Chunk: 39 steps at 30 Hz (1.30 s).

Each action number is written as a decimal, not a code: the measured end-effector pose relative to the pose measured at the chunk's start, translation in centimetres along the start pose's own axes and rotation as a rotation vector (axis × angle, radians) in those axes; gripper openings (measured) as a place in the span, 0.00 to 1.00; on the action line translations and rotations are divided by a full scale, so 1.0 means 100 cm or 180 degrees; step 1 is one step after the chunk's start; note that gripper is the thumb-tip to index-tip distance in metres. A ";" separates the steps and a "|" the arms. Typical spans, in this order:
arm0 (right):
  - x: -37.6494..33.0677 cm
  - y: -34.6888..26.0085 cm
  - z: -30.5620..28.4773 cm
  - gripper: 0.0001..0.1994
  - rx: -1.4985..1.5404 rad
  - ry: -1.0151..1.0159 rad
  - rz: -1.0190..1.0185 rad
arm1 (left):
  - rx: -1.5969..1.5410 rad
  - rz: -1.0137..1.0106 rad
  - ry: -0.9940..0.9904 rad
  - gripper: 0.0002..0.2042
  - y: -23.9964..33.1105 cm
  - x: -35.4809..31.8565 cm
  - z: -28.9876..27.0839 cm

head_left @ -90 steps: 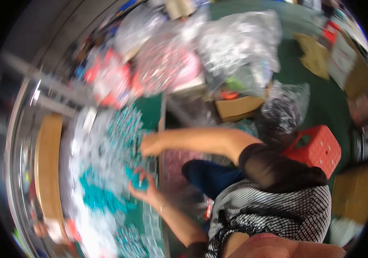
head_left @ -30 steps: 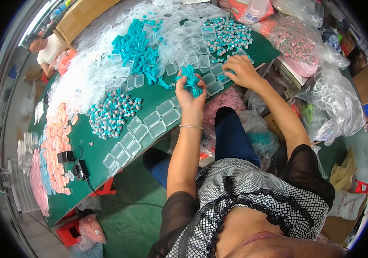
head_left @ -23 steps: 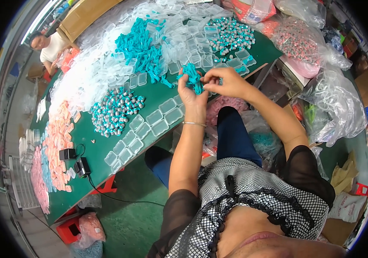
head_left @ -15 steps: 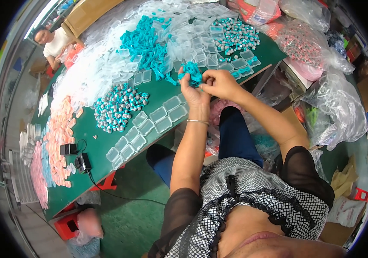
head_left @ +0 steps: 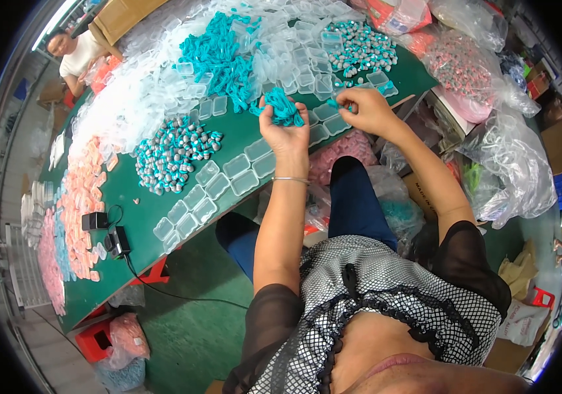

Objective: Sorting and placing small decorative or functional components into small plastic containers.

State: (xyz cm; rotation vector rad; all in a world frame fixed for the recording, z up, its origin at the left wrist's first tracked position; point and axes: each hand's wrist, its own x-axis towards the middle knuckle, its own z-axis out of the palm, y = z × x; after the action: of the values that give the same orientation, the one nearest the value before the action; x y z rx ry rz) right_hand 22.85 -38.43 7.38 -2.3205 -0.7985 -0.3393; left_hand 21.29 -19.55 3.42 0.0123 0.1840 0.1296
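My left hand [head_left: 285, 136] is palm up, fingers curled round a bunch of teal cords [head_left: 282, 107]. To its right, my right hand [head_left: 367, 111] pinches a small teal cord piece [head_left: 333, 103] over a double row of small clear plastic boxes [head_left: 244, 182] along the table's near edge. One box [head_left: 378, 79] beyond my right hand has teal cord at its side. A large heap of teal cords [head_left: 216, 56] lies past my left hand. Small grey-and-teal plugs are piled at left [head_left: 172, 154] and at far right [head_left: 363, 49].
Clear plastic pieces [head_left: 123, 92] cover much of the green table [head_left: 123, 197]. Peach-coloured cases [head_left: 84, 217] and a black device with a cable [head_left: 117, 243] sit at left. Bulging plastic bags [head_left: 461, 69] stand at right. A person [head_left: 84, 59] sits at the far left.
My right hand has moved away from my left hand, rightward over the boxes, with a teal piece between its fingers. My left hand still holds the bunch. The view has shifted slightly.
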 end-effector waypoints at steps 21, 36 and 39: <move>-0.009 0.005 0.015 0.08 -0.1141 -0.0516 -0.0714 | 0.0093 -0.0209 0.0073 0.10 0.003 -0.012 -0.002; 0.021 -0.033 0.060 0.07 0.1430 -0.0432 0.0651 | 0.0221 0.0440 0.0004 0.19 0.005 -0.008 -0.003; 0.025 -0.034 0.052 0.05 0.1508 -0.0693 0.0609 | 0.0230 0.0325 0.0148 0.19 0.014 -0.015 -0.001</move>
State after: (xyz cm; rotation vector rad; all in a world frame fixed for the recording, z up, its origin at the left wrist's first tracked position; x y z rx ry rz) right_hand 22.84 -31.82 6.30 -1.9781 -0.6645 0.1756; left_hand 19.64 -18.32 3.60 0.0908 0.2345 0.2252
